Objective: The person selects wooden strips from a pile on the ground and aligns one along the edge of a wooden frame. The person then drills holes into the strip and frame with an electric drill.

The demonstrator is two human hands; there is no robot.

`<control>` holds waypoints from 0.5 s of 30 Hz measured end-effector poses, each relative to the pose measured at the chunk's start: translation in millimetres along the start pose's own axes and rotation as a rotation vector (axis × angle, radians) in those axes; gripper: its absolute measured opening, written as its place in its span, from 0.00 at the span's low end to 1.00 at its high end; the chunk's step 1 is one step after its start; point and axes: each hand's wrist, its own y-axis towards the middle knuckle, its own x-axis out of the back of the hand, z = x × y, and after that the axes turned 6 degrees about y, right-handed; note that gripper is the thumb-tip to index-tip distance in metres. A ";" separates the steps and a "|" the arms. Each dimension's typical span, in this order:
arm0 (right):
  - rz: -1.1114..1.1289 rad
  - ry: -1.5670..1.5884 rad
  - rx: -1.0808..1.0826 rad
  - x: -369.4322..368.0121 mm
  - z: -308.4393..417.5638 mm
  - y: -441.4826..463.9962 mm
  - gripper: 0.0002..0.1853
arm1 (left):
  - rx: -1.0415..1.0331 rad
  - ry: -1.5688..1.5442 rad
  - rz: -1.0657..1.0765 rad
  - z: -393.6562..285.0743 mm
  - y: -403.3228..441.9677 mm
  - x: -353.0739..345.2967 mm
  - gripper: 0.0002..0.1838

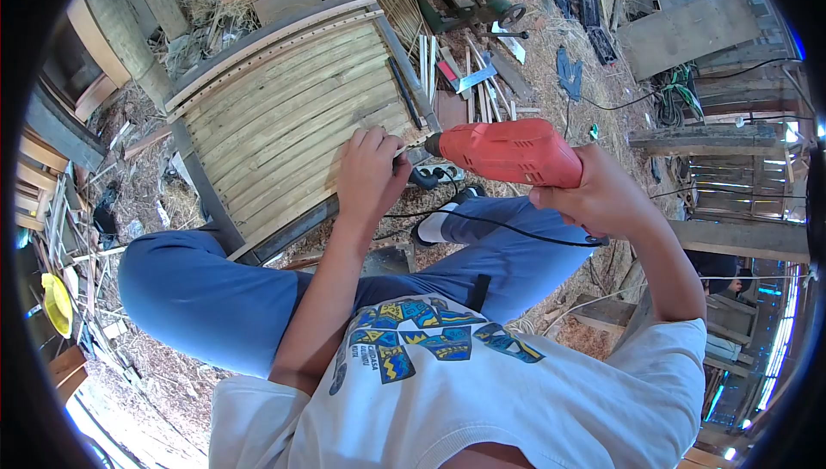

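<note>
My right hand [594, 194] is wrapped round the handle of a red power drill [508, 149], which lies sideways with its black chuck pointing left. At the drill's front end, my left hand [372, 168] has its fingers closed on a thin pale wooden strip [401, 151]. Whether the bit touches the strip is too small to tell. Under and beyond the left hand is a slatted wooden panel [284, 116] in a dark frame, with a row of small holes along its far rail. A black bar [403, 92] lies on the panel's right side.
A black cord [508, 226] runs across my legs. Beyond the panel lie a try square [475, 78], wooden strips [428, 64] and a bench vise [495, 9]. Shavings cover the ground. A power strip [447, 173] sits near my foot, and a yellow hard hat [57, 304] is at far left.
</note>
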 end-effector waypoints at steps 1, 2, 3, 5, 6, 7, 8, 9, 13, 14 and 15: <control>-0.003 0.001 -0.003 -0.3 1.2 -0.6 0.13 | -0.003 -0.004 -0.001 -0.1 0.2 -0.8 0.11; -0.004 0.001 -0.007 -0.6 1.9 -0.7 0.13 | -0.005 -0.008 -0.002 0.0 0.4 -1.6 0.10; 0.000 0.000 0.002 -0.5 0.8 0.0 0.13 | -0.006 -0.010 -0.002 0.2 0.2 -1.9 0.10; 0.007 0.000 0.019 0.1 -3.0 1.3 0.13 | -0.006 -0.007 0.000 0.4 0.0 -2.3 0.10; 0.001 -0.004 0.011 0.0 -2.5 1.0 0.13 | -0.007 -0.005 0.001 0.3 0.3 -1.9 0.10; -0.003 -0.009 0.003 -0.1 -1.3 0.4 0.13 | -0.008 -0.011 0.002 0.0 0.3 -1.4 0.10; -0.008 -0.014 -0.005 -0.1 0.1 0.0 0.13 | -0.010 -0.016 0.001 -0.1 0.5 -0.8 0.10; -0.003 -0.022 -0.016 0.2 1.5 -0.2 0.14 | -0.012 -0.021 0.000 0.1 0.6 -0.5 0.10; 0.009 -0.044 -0.065 1.6 8.2 -2.2 0.15 | -0.007 -0.012 0.005 0.1 0.6 -0.8 0.10; 0.012 -0.045 -0.076 1.5 9.2 -2.6 0.15 | -0.006 -0.011 0.008 0.3 0.6 -1.1 0.10; 0.007 -0.037 -0.050 1.0 6.1 -1.5 0.15 | -0.004 -0.009 0.012 0.6 0.4 -1.2 0.10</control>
